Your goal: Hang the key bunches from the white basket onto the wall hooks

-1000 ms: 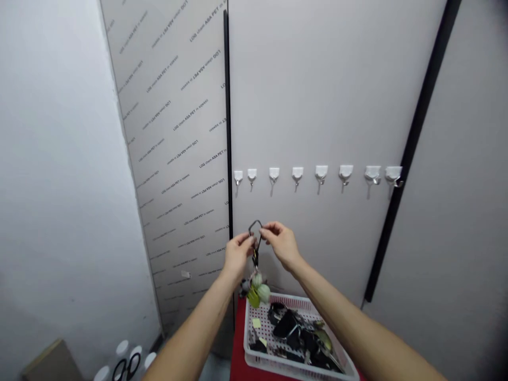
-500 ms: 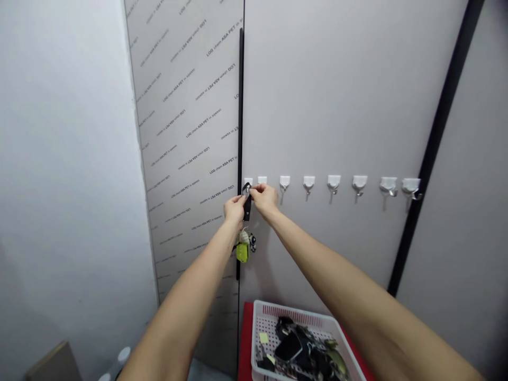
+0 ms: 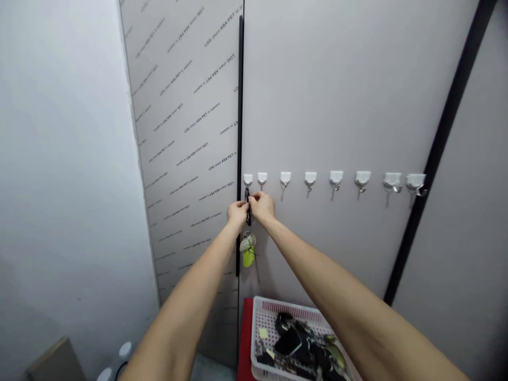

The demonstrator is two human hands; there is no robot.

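Both my hands are raised to the wall just under the leftmost white hook (image 3: 248, 180). My left hand (image 3: 237, 212) and my right hand (image 3: 262, 206) pinch a black carabiner (image 3: 248, 203) between them; its top reaches the hook. From the carabiner hang a pale green charm and a yellow-green tag (image 3: 248, 250). I cannot tell whether the carabiner rests on the hook or is only held against it.
A row of several white adhesive hooks (image 3: 336, 179) runs right along the grey wall panel, all bare. Below stands a white plastic basket (image 3: 293, 309) on a red surface, holding several dark keychains. A black strip (image 3: 239, 106) divides the wall panels. A cardboard box sits bottom left.
My hands rose from above the basket to the leftmost hook, carrying the carabiner with its charms; since half a second ago they have dropped slightly below the hook.
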